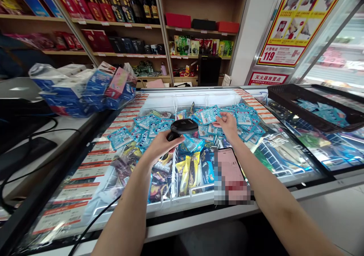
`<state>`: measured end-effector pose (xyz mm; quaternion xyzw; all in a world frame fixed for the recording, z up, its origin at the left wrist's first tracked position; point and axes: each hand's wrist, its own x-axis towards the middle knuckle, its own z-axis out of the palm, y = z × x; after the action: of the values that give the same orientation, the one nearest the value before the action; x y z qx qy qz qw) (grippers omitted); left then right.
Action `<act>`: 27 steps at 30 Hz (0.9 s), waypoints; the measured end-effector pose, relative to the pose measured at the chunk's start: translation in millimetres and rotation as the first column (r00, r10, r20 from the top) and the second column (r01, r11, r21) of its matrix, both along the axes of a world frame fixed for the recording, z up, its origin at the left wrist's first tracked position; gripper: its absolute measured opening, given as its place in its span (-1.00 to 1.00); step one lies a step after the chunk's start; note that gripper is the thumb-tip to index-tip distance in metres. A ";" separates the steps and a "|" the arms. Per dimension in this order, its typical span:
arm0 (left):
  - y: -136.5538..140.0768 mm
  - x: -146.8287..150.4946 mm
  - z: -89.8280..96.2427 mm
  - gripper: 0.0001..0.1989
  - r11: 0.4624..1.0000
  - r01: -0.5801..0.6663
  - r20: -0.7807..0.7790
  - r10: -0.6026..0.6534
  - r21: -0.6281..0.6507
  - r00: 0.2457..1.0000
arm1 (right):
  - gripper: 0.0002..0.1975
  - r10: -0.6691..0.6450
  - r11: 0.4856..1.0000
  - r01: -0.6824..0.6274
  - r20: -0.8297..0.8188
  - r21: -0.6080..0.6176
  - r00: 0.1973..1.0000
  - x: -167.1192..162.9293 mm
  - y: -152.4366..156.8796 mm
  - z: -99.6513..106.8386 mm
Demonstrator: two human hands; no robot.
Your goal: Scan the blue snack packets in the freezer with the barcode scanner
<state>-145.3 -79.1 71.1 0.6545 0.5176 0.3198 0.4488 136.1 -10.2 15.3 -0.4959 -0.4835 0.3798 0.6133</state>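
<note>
My left hand (160, 146) is closed around the handle of a black barcode scanner (184, 125), whose head points away from me above the freezer's glass top. My right hand (227, 124) pinches the edge of a light blue packet (209, 115), its barcode side facing up. Beneath and around both hands lie many similar blue packets, one heap (155, 127) to the left and another (246, 117) to the right. A phone (231, 176) with its screen lit rests on the glass near my right forearm, partly blurred out.
Under the glass, wrapped ice creams (190, 172) fill wire baskets. A dark basket (318, 121) holding more blue packets stands at right. Plastic-wrapped blue boxes (85, 85) are stacked at left. The scanner's black cable (96, 218) runs along the front left. Stocked shelves (119, 55) line the back.
</note>
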 end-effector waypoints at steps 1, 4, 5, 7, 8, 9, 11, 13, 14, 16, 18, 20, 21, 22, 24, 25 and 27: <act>0.1 0.4 -0.4 -0.62 1.000 0.005 -0.004 -0.005 -0.003 1.000 | -0.59 0.012 1.000 -0.012 0.008 -0.002 1.000 -0.8 0.1 -0.6; 0.4 1.0 -1.3 -0.64 1.000 0.018 -0.015 -0.018 -0.011 1.000 | -0.59 0.035 0.999 -0.035 0.023 -0.002 0.999 -2.4 1.1 -2.9; 0.4 1.1 -1.2 -0.64 1.000 0.021 -0.014 -0.021 -0.016 1.000 | -0.59 0.037 0.999 -0.037 0.023 -0.001 0.999 -2.7 1.5 -3.5; 0.2 1.3 -0.7 -0.64 0.999 0.022 -0.009 -0.022 -0.027 1.000 | -0.58 0.035 0.999 -0.035 0.011 0.001 0.999 -3.0 1.9 -4.4; 0.1 1.5 -0.2 -0.64 0.999 0.022 -0.007 -0.022 -0.033 1.000 | -0.58 0.035 0.999 -0.035 0.002 0.002 0.999 -3.1 1.9 -4.5; 0.0 1.6 0.2 -0.64 0.999 0.021 -0.006 -0.022 -0.040 1.000 | -0.57 0.034 0.999 -0.034 -0.007 0.005 0.999 -3.3 1.7 -4.5; 0.0 1.7 0.7 -0.64 0.999 0.020 -0.008 -0.020 -0.048 1.000 | -0.58 0.037 0.999 -0.037 -0.024 0.013 0.999 -3.5 1.0 -4.1; 0.4 1.6 0.6 -0.64 0.999 0.021 -0.015 -0.022 -0.047 1.000 | -0.59 0.042 0.999 -0.041 -0.036 0.026 0.998 -3.9 0.1 -3.3; 0.6 1.4 0.3 -0.64 0.999 0.022 -0.018 -0.022 -0.044 1.000 | -0.60 0.043 0.999 -0.042 -0.039 0.030 0.998 -4.0 -0.3 -2.9; 1.1 1.1 -0.5 -0.64 0.999 0.022 -0.024 -0.023 -0.037 0.999 | -0.60 0.042 0.999 -0.041 -0.033 0.027 0.999 -4.2 -0.9 -2.2; 1.4 1.0 -1.1 -0.64 0.999 0.022 -0.029 -0.023 -0.029 0.999 | -0.59 0.036 0.999 -0.036 -0.008 0.010 0.999 -4.4 -1.3 -1.9; 1.3 1.1 -1.2 -0.65 0.999 0.026 -0.039 -0.026 -0.019 0.999 | -0.59 0.029 1.000 -0.028 0.018 -0.005 0.999 -4.4 -1.2 -2.0; 1.1 1.2 -1.0 -0.65 0.999 0.028 -0.045 -0.028 -0.016 0.999 | -0.59 0.028 1.000 -0.028 0.023 -0.005 0.999 -4.4 -1.1 -2.3; 0.9 1.3 -0.7 -0.65 0.999 0.029 -0.050 -0.030 -0.016 0.998 | -0.59 0.030 1.000 -0.030 0.024 -0.003 0.999 -4.4 -0.9 -2.7; 0.5 1.6 -0.1 -0.65 0.999 0.029 -0.054 -0.030 -0.024 0.998 | -0.59 0.031 1.000 -0.032 0.029 0.001 0.999 -4.3 -0.6 -3.4; 0.2 1.8 0.2 -0.65 0.999 0.027 -0.052 -0.028 -0.028 0.998 | -0.59 0.029 1.000 -0.029 0.038 -0.001 0.999 -4.3 -0.5 -3.6; 0.0 1.8 0.3 -0.65 0.999 0.027 -0.046 -0.028 -0.032 0.999 | -0.58 0.019 1.000 -0.019 0.056 -0.010 0.998 -4.4 -0.4 -3.7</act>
<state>-143.5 -79.2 71.5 0.6616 0.5240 0.2900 0.4512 131.7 -10.6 11.5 -0.5046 -0.5032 0.3739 0.5936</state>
